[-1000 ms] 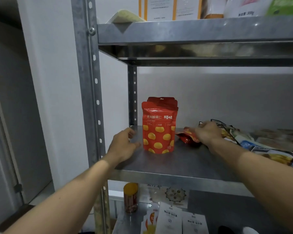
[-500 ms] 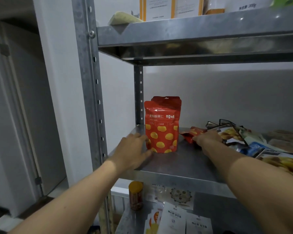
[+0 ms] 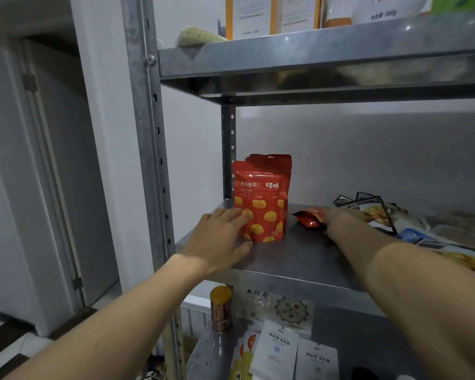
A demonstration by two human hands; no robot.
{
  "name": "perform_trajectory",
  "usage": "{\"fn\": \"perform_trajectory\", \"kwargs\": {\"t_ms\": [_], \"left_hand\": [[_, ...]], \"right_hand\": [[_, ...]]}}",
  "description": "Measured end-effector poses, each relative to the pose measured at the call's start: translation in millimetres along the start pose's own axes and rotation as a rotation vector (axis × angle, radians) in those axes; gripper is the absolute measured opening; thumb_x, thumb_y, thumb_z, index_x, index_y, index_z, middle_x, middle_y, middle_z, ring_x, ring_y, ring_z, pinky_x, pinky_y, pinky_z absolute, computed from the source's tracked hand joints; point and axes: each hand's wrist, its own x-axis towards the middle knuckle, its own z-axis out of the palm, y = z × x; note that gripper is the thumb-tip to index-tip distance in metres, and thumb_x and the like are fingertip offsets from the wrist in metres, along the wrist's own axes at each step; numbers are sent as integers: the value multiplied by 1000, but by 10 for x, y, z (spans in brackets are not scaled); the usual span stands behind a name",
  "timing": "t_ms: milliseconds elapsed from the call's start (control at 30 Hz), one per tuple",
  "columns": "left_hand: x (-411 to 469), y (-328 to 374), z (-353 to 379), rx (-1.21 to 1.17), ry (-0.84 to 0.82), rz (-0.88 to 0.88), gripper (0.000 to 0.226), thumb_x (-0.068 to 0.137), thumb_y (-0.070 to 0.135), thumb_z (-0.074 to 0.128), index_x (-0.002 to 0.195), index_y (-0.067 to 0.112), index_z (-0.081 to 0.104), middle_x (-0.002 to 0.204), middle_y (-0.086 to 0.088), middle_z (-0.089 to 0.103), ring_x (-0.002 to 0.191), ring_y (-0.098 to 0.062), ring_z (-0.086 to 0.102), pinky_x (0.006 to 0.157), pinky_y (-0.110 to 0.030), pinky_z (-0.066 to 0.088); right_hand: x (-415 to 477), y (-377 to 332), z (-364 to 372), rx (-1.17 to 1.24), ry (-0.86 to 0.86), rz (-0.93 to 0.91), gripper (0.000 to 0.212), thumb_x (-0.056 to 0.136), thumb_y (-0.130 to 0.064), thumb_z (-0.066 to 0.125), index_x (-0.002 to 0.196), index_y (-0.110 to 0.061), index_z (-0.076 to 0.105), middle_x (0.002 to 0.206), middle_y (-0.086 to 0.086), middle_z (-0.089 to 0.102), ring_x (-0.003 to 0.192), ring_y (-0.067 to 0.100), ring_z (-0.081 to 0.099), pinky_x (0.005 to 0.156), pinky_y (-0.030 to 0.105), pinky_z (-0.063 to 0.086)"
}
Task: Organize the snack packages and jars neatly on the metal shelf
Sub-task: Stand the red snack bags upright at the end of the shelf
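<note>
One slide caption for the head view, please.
Left hand touches the upright red pouch on a metal shelf; right hand on a flat red packet.

Two red stand-up pouches point(image 3: 261, 198) spotted with yellow chestnuts stood upright, one behind the other, at the left rear of the grey metal shelf point(image 3: 294, 256). A small red foil packet point(image 3: 309, 218) lay flat just beside them.

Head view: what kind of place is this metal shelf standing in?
Probably a home pantry or storeroom. A grey metal shelf rack stands against a white wall beside a door; it carries red stand-up snack pouches, flat packets, and a copper-coloured jar with an orange lid below.
</note>
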Motion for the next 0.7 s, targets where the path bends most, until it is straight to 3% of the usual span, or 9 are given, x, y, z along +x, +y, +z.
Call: {"fn": "perform_trajectory", "kwargs": {"t_ms": [33,67,100,133,200,367,533,633,700], "left_hand": [[-22,20,-12,15,-4,0,57,91,56,45,142,30,37,150,7,38,136,-19,36,109,-39,31],[-43,40,-27,29,-8,1,59,91,56,45,143,30,34,153,7,34,139,-18,32,111,-39,28],[-67,61,-43,41,-16,-3,61,92,57,45,145,31,31,155,7,30,141,-18,29,112,-38,26],[-93,78,-57,51,-30,-6,62,92,57,45,146,32,28,156,8,27,142,-18,25,113,-38,24],[-139,109,-83,61,-66,-7,62,92,57,44,147,34,26,158,9,22,144,-18,21,115,-39,21],[-230,171,-155,32,-86,37,61,91,57,44,146,34,30,156,6,28,141,-18,28,112,-38,24],[-243,186,-215,-60,-85,77,54,91,49,50,140,29,41,144,5,44,127,-18,43,103,-34,37],[-208,193,-197,-226,-56,27,46,91,43,55,133,27,48,135,5,51,119,-17,49,97,-32,43],[-175,220,-166,-378,-57,-24,42,91,42,57,129,26,50,130,6,52,115,-16,52,95,-32,46]], "right_hand": [[-20,8,-57,24,-2,-25,41,101,6,32,142,14,28,84,8,43,70,4,55,47,4,42],[-14,-5,-105,-3,16,-11,42,102,3,35,143,8,31,90,8,46,84,5,59,62,2,45],[-11,-1,-170,-50,32,-32,41,101,-1,40,142,2,37,105,9,52,107,13,59,85,9,46],[19,-12,-208,-44,82,-25,39,101,-2,41,140,-3,43,122,11,55,121,23,54,97,25,45],[90,-19,-277,14,119,79,38,102,-3,38,138,-7,47,139,12,51,127,30,51,93,45,46],[-147,14,-417,77,104,37,28,101,4,36,123,-8,50,131,14,51,127,34,48,105,50,41],[-303,-65,-560,114,82,-44,34,100,-3,46,133,0,51,129,14,58,118,29,58,97,40,50],[-307,-62,-643,118,98,-167,33,97,1,51,129,2,55,112,11,66,91,22,66,62,29,59],[-239,4,-746,114,173,-266,32,92,-1,60,124,-1,59,109,11,70,86,20,71,52,27,57]]}}
